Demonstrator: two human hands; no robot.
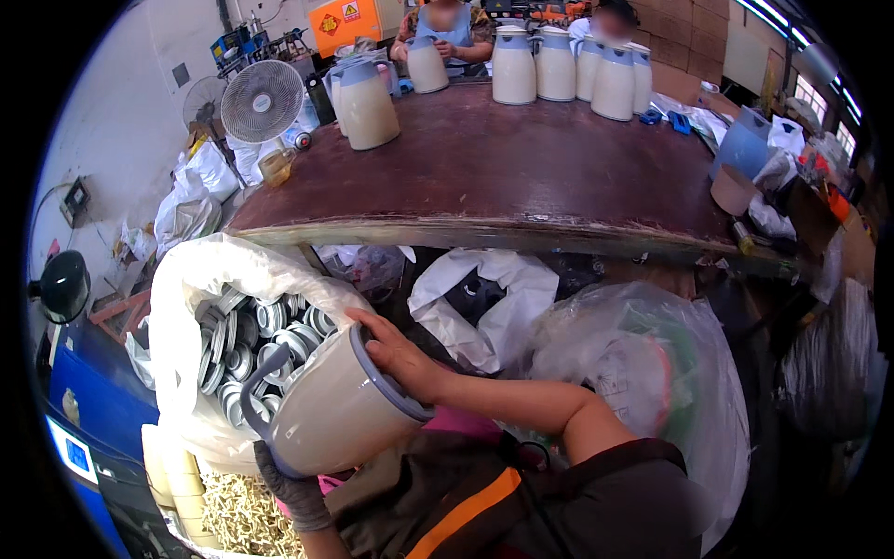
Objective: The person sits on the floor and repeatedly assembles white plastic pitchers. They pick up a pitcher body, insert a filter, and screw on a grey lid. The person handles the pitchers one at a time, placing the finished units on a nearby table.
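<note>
A cream thermos jug (337, 410) with a blue-grey base ring (384, 377) lies tilted across my lap, its base up toward the right. My left hand (296, 494), in a dark grey glove, grips the lower end near the blue-grey handle (256, 391). My bare right hand (400, 359) holds the base end, fingers over the ring. Beside the jug, a white sack (228, 261) holds many grey round lids (270, 317). Below it, a box contains many small brass-coloured pieces (242, 517).
Several similar jugs (514, 70) stand on the dark red table (521, 168) ahead. Beyond it, a person (452, 33) handles another jug (427, 65). A white sack (447, 317) and a clear plastic bag (596, 345) sit under its front edge. A fan (263, 101) stands left.
</note>
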